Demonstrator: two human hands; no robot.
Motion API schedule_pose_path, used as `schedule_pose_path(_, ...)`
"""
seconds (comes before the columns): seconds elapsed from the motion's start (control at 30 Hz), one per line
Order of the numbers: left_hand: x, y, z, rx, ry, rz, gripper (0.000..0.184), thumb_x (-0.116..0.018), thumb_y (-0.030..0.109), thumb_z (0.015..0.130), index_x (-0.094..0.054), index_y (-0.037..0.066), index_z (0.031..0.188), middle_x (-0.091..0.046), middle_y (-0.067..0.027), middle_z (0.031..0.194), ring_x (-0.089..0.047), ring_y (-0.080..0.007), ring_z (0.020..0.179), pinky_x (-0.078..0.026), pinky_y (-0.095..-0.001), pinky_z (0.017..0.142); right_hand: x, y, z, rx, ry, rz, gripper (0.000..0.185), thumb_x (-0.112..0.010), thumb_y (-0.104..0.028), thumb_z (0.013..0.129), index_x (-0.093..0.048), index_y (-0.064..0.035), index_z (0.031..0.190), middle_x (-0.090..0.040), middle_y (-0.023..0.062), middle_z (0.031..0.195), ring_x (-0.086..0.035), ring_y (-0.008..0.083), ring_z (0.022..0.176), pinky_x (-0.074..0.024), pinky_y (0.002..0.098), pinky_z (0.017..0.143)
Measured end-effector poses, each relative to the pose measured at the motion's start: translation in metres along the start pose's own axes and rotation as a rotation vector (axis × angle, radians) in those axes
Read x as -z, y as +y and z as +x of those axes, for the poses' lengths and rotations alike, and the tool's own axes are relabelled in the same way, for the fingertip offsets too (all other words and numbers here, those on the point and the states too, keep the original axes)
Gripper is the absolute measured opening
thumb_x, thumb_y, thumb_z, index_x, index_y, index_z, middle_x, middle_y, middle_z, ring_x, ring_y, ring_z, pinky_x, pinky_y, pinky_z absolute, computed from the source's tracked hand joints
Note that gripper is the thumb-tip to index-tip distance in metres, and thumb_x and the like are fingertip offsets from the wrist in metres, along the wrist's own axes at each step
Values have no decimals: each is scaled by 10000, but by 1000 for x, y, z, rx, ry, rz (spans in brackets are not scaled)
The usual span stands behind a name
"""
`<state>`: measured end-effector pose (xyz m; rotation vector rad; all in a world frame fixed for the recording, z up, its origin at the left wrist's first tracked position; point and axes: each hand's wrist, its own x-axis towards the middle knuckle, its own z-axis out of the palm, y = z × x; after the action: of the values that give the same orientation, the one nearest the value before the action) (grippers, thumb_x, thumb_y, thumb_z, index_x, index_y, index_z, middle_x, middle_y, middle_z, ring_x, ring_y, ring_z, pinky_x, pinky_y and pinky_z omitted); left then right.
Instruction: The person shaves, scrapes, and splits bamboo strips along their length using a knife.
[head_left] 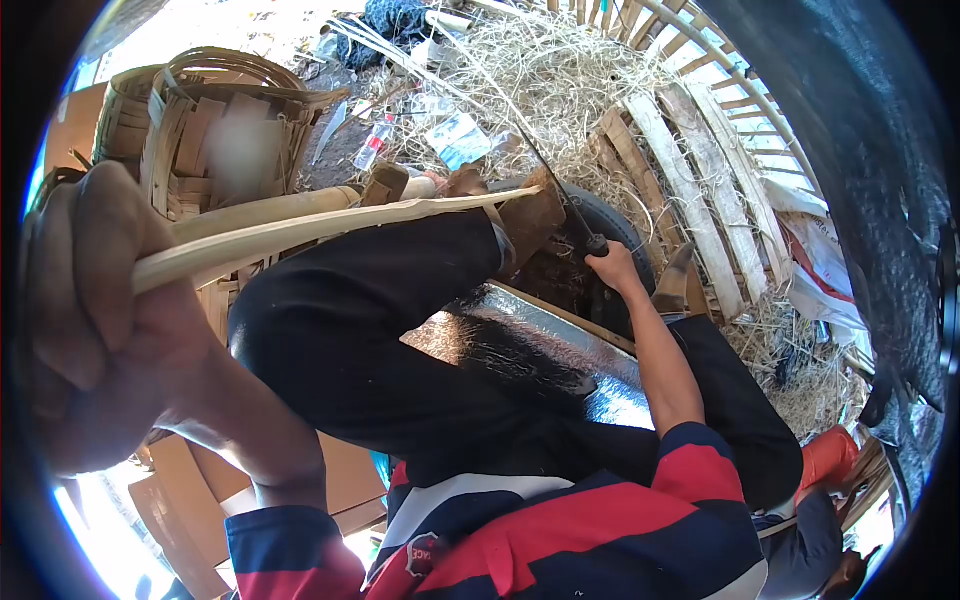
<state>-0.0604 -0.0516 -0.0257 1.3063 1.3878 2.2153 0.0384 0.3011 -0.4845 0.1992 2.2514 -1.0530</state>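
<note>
Close to the camera at the left, my left hand (105, 310) is closed around the thick end of a pale split strip (330, 228). The strip runs rightward above my left thigh, and its thin tip lies at a brown pad (533, 222) by my knee. My right hand (613, 268) is wrapped round the dark handle of a long thin blade (548, 168). That blade points up and away to the left, passing near the tip of the strip. Whether blade and strip touch, I cannot tell.
Woven baskets (225, 145) stand at the upper left. Pale shavings (540, 75) and wooden slats (690, 180) lie ahead. A tire (603, 215) sits beyond my knees, and cardboard (190, 505) is at the lower left. Another person's dark sleeve (805, 540) shows at the lower right.
</note>
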Motion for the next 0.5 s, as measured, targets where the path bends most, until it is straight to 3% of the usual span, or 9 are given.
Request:
schedule_pose_path(0.07, 4, -2, 4, -23, -71, -8, 407, -339, 530, 996, -358, 165, 818, -389, 19, 653, -341, -129, 461, -321, -279, 440, 1, 0, 0, 28, -2, 0, 349, -685, -282, 694, -690, -27, 931, -670, 240, 847, -661, 380, 870, -512, 417, 755)
schedule_pose_path(0.13, 2, 4, 3, -22, 1, 26, 417, -343, 551, 988, -359, 164, 833, -392, 19, 647, -309, -131, 429, -303, -267, 427, 0, -3, -1, 9, -5, -20, 355, -683, -285, 692, -687, -20, 928, -669, 243, 840, -663, 379, 866, -510, 419, 756)
schedule_pose_path(0.23, -3, 19, 6, 185, 0, 195, 428, -380, 538, 985, -375, 157, 790, -351, 39, 593, -256, -102, 398, -259, -235, 414, -1, -16, -5, -72, -39, 27, 367, -680, -292, 689, -680, -9, 922, -667, 245, 827, -667, 378, 859, -508, 418, 753)
schedule_pose_path(0.27, -18, 20, -3, 120, 442, 214, 276, -511, 321, 848, -376, 182, 651, -343, 57, 527, -319, -84, 431, -288, -221, 462, -2, -22, -10, -138, -75, 92, 372, -679, -296, 688, -677, -5, 919, -666, 246, 821, -669, 377, 856, -508, 415, 751)
schedule_pose_path(0.33, -23, 14, -12, 55, 861, 216, 347, -643, 104, 710, -378, 207, 512, -335, 76, 460, -381, -66, 464, -316, -206, 511, -5, -37, -18, -156, -73, 126, 379, -678, -299, 688, -673, 4, 916, -665, 246, 817, -672, 372, 846, -509, 411, 750)
schedule_pose_path(0.4, -12, 13, -17, 46, 511, 78, 313, -535, 96, 668, -308, 214, 490, -238, 58, 486, -308, -71, 501, -279, -214, 541, -5, -58, -29, -95, -61, 114, 369, -669, -283, 708, -666, 15, 926, -671, 235, 812, -682, 357, 810, -515, 397, 738)
schedule_pose_path(0.43, -11, 17, -16, 46, 489, 73, 313, -535, 96, 668, -308, 214, 490, -238, 58, 486, -308, -71, 501, -279, -214, 541, -5, -73, -33, -96, -43, 128, 369, -669, -283, 708, -666, 15, 926, -671, 235, 812, -682, 357, 810, -515, 397, 738)
schedule_pose_path(0.47, -13, 24, -18, 103, 537, 5, 333, -527, 125, 682, -277, 218, 483, -244, 56, 486, -307, -69, 498, -276, -216, 535, -6, -89, -39, 59, -36, 202, 346, -661, -262, 722, -667, 11, 936, -676, 227, 821, -686, 347, 805, -516, 394, 732)
schedule_pose_path(0.5, -11, 23, -22, 111, 487, 71, 285, -488, 199, 765, -308, 211, 544, -310, 48, 531, -330, -53, 493, -275, -202, 506, -8, -103, -46, 208, -31, 274, 324, -653, -241, 737, -668, 6, 946, -681, 219, 831, -690, 337, 799, -517, 391, 725)
